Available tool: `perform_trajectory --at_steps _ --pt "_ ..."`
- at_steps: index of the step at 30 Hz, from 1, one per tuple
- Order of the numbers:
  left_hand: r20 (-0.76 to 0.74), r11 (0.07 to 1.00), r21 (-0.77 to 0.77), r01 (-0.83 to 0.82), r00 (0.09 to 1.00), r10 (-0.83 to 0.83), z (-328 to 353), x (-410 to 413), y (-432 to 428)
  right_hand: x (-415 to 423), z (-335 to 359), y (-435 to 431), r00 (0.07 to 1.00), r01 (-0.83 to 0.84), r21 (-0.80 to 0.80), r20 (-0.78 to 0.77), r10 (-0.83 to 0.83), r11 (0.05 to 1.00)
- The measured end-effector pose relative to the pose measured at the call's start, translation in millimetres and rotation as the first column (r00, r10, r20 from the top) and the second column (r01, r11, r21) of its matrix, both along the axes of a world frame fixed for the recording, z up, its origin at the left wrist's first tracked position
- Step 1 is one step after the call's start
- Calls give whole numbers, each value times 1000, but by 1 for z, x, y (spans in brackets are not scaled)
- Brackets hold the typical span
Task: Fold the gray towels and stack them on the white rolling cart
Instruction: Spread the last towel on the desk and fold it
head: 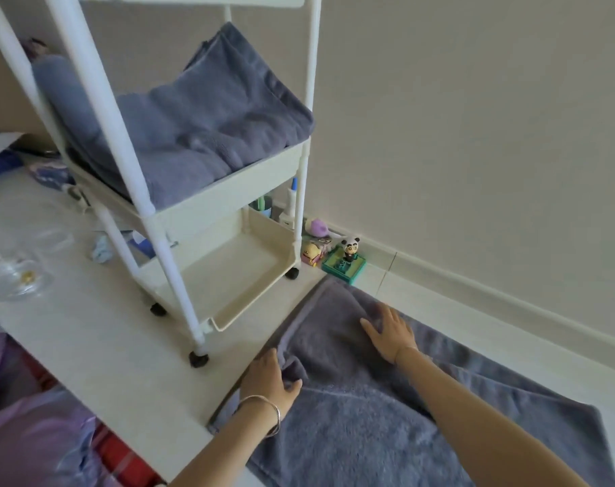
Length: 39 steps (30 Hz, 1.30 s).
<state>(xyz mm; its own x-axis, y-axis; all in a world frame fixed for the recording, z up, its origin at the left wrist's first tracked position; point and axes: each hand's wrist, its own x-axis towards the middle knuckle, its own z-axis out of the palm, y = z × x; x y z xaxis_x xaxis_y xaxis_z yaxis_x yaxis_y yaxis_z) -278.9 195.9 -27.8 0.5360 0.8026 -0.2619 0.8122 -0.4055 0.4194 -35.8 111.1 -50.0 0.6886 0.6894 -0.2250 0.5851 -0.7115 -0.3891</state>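
Observation:
A large gray towel (386, 416) lies spread on the pale floor at the lower right, partly folded over itself. My left hand (269, 377), with a silver bangle on the wrist, grips a bunched fold at the towel's left edge. My right hand (390, 333) presses flat on the towel's far part, fingers straight and spread. The white rolling cart (270, 174) stands just beyond, at the upper left. Its middle tray holds folded gray towels (207, 128). The bottom tray (228, 272) is bare.
Small toys sit against the wall behind the cart: a panda figure on a green base (348, 256), a yellow toy (313, 253) and a purple one (316, 227). Clear plastic (14, 272) and clutter lie at left. A purple and red cloth (35, 434) fills the lower left.

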Motion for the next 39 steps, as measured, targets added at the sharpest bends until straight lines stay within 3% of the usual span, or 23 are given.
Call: perform_trajectory --at_steps 2,13,17,21,24,26,29,32,35,37,39 --pt "-6 999 22 24 1000 -24 1 6 -7 7 -12 -23 1000 -23 -58 -12 23 998" --pt "-123 941 -42 337 933 -339 13 58 -90 45 -16 -179 995 83 -21 -58 -84 996" --pt "-203 884 -155 442 861 -466 14 75 -125 56 -6 -239 990 107 -49 -82 -111 993" --pt "-236 867 -248 433 841 -488 18 99 -143 62 9 -261 970 200 74 -155 -187 977" --pt "-82 903 -288 319 931 -355 11 124 -140 65 20 -266 958 278 214 -132 -254 936" --pt "111 906 -368 209 977 -181 6 141 -141 68 20 -278 967 234 138 -138 -215 962" --pt "311 898 -409 159 950 -26 0 160 -140 70 17 -293 981 113 -27 -158 -116 993" --pt "390 893 -330 306 906 -166 1 168 -133 72 20 -303 992 48 -154 -107 -66 987" --pt "504 895 -208 394 828 -247 5 177 -117 85 35 -314 984 119 71 -140 -108 990" --pt "488 900 -145 412 821 -297 7 184 -107 100 47 -316 982 186 231 -85 -170 955" --pt "374 889 -120 441 850 -371 -3 193 -101 114 39 -310 973 230 228 -27 -230 946"
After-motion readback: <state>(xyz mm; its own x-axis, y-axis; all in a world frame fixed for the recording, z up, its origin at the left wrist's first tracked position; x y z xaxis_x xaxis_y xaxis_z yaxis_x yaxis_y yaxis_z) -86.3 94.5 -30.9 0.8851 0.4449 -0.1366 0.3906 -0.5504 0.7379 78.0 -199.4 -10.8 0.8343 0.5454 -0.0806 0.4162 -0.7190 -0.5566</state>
